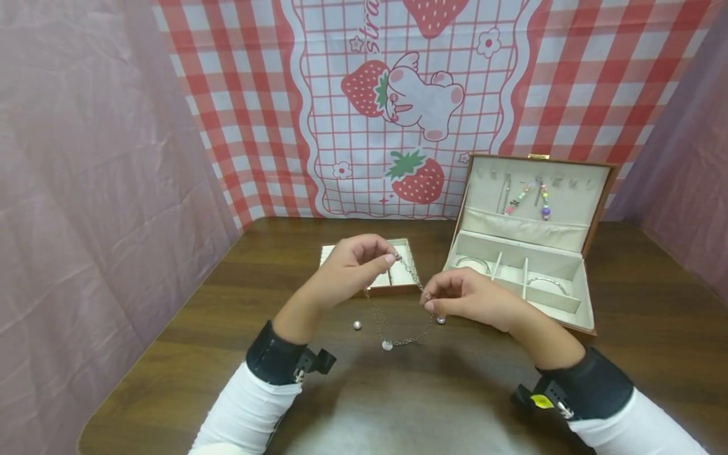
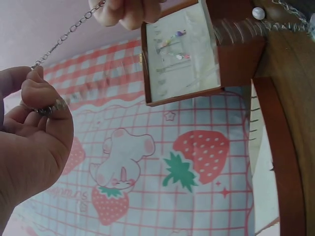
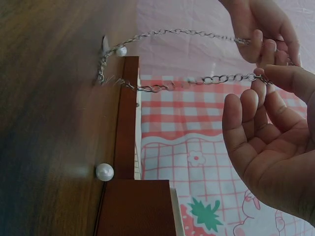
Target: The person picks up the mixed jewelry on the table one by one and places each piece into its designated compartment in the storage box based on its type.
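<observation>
The necklace (image 3: 156, 89) hangs lengthwise downward, pendant (image 1: 387, 345) low — left grip (image 1: 354, 268) and right grip (image 1: 474, 297) both pinching it.

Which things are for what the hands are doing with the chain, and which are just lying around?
Part of the job:
- chain necklace, pinched in both hands
- left hand
- right hand
- open jewelry box, probably, since it holds other jewelry

Seemingly just there:
- two pearly beads on the table
- strawberry cloth behind

Head view: tray (image 1: 400, 274) partly hidden behind left grip (image 1: 354, 268). Left-wrist view: necklace (image 2: 241, 31) partly blurred.
</observation>
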`<state>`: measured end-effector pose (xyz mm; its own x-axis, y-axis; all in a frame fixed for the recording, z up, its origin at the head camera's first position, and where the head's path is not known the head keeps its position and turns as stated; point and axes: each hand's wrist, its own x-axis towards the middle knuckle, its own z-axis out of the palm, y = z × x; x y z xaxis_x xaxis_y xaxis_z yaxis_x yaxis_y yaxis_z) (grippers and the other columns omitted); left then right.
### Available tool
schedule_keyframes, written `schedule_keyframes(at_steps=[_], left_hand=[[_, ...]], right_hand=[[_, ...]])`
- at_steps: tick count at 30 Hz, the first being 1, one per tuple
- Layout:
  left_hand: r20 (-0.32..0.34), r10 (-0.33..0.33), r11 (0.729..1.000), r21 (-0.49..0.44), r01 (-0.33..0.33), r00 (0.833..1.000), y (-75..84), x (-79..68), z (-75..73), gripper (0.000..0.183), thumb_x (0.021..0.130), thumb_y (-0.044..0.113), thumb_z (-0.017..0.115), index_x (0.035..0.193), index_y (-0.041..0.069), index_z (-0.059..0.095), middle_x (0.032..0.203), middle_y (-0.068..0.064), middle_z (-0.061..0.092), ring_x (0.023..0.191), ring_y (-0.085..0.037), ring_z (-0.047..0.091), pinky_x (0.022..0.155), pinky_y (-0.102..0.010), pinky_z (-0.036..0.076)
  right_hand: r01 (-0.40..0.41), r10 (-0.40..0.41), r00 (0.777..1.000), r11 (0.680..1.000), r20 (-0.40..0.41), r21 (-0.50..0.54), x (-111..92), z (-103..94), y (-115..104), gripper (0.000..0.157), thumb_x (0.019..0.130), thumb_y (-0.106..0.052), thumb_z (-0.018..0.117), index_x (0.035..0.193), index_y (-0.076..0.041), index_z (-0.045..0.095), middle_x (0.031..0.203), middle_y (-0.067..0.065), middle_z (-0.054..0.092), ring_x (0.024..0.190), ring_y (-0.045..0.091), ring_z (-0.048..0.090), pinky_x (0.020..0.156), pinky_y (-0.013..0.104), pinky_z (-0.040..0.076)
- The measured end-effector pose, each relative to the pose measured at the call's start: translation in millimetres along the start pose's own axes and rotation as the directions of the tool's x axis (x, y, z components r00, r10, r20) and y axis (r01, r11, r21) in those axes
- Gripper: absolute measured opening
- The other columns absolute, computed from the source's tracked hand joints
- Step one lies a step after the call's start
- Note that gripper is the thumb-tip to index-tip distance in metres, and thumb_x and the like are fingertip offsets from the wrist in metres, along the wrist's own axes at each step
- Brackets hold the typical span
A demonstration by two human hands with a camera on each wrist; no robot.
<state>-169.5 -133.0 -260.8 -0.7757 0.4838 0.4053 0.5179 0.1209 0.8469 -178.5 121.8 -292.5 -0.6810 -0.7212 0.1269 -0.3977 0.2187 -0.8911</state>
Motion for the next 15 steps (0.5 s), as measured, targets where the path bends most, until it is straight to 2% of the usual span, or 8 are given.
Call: schedule_keyframes(at_steps=[5, 11, 15], left_hand=[[-0.051, 0.051, 0.991, 0.124, -0.044, 0.997, 4.0, 0.2, 2.0, 0.012, 0.094, 0.007, 0.061, 0.099, -0.003, 0.066, 0.086, -0.006, 0.065, 0.07, -0.011, 0.054, 0.059, -0.023, 0.047], [-0.075, 0.086, 0.976, 0.205, -0.069, 0.993, 8.6, -1.3, 5.2, 0.012, 0.093, 0.009, 0.064, 0.099, 0.0, 0.069, 0.085, -0.003, 0.066, 0.066, -0.011, 0.053, 0.054, -0.024, 0.046], [-0.07, 0.116, 0.972, 0.214, -0.099, 0.991, 11.4, -2.1, 7.9, 0.011, 0.092, 0.008, 0.066, 0.099, 0.001, 0.071, 0.087, -0.003, 0.067, 0.068, -0.011, 0.054, 0.056, -0.024, 0.047]], right_hand=[[0.012, -0.012, 1.0, 0.999, 0.01, -0.035, 1, 3.1, 0, 0.008, 0.091, -0.007, 0.066, 0.095, -0.001, 0.065, 0.082, 0.006, 0.066, 0.07, 0.014, 0.061, 0.064, 0.029, 0.054], [0.055, -0.054, 0.998, 0.994, 0.016, -0.092, 0, 1.5, -2, 0.01, 0.09, -0.006, 0.067, 0.098, 0.0, 0.065, 0.088, 0.007, 0.067, 0.075, 0.017, 0.063, 0.068, 0.03, 0.056], [0.075, -0.084, 0.995, 0.987, -0.053, -0.142, -1, 1.7, -6, 0.012, 0.089, -0.006, 0.068, 0.101, -0.002, 0.066, 0.092, 0.007, 0.068, 0.083, 0.017, 0.063, 0.075, 0.029, 0.055]])
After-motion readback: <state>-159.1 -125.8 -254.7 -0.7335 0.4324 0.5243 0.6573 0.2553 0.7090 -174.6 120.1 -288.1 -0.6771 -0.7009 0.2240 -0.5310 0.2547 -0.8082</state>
